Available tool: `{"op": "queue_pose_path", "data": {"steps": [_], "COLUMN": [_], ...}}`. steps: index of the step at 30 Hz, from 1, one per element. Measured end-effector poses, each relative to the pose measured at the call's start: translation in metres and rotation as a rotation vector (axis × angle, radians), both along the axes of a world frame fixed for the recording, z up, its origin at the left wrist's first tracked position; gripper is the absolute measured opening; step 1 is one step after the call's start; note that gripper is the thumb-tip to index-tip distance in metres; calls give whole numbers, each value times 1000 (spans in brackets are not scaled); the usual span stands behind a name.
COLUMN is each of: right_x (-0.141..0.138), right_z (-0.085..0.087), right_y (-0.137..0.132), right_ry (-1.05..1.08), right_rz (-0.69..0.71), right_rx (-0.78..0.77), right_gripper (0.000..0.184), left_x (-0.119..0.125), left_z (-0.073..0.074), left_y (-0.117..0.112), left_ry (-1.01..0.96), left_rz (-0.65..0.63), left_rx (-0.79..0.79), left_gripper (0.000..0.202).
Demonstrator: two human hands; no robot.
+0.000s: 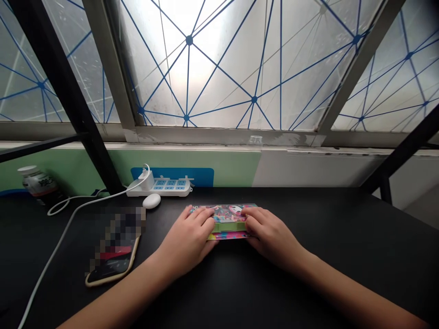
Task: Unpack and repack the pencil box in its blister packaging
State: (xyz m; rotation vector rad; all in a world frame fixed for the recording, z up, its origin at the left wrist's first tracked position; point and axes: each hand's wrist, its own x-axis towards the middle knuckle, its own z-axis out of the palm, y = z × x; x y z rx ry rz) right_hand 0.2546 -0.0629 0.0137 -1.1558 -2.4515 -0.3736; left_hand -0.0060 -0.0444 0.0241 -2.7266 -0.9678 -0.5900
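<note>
A flat colourful box (pixel 227 214) with cartoon print and a green band lies on the black table (pixel 329 237), in the middle near the far edge. My left hand (pixel 192 237) grips its left end, fingers curled over the top. My right hand (pixel 267 230) grips its right end the same way, fingers bent over the lid. Both thumbs sit at the near edge of the box. The box's lower part shows as a pink strip between my hands.
A phone (pixel 115 253) lies to the left of my left arm. Behind it are a white earbud case (pixel 151 200), a white power strip (pixel 164 186) with a plugged charger and cable (pixel 65 224), and a bottle (pixel 39 183) at far left. A window runs along the back.
</note>
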Motion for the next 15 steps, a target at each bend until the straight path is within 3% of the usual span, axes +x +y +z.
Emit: {"op": "queue_pose_path", "data": {"steps": [5, 9, 15], "right_x": [-7, -4, 3], "right_z": [-3, -1, -2], "right_y": [-1, -2, 3], "right_ry": [2, 93, 174], "right_rz": [91, 105, -23], "right_rx": [-125, -225, -330], "right_gripper": [13, 36, 50], "left_x": [-1, -7, -7], "left_z": [-3, -13, -25], "left_y": [5, 13, 17], "left_ry": [-74, -56, -9], "left_rz": [35, 146, 216], "left_rx": [-114, -141, -226], "left_gripper": [36, 64, 66]}}
